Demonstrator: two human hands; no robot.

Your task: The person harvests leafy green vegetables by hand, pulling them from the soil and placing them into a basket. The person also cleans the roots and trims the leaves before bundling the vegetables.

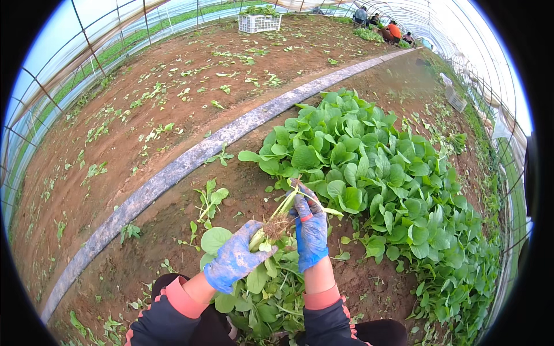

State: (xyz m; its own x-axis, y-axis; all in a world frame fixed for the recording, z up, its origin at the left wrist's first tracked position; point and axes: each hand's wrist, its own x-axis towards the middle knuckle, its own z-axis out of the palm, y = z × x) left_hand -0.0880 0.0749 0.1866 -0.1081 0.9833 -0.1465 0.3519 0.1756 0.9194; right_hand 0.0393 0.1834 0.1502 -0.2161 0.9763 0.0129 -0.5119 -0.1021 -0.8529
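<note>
My left hand [240, 255], in a soiled blue glove, grips a bunch of leafy green plants by the stems. Their pale stems and brown roots [277, 225] point up and to the right, towards my other hand. My right hand [310, 225], gloved the same way, has its fingers closed around thin pale stems [291, 200] with a bit of root at the top. Below both hands, between my knees, lies a heap of picked leafy greens [264, 302]. A dense stand of leafy greens [381, 173] grows just beyond and to the right of my right hand.
A flat grey hose [207, 149] runs diagonally across the soil. Loose leaves [212, 201] are scattered on the ground. Far off stands a white crate [259, 24] of greens. Several people [393, 31] crouch in the distance. Another crate [455, 99] lies by the right-hand tunnel wall.
</note>
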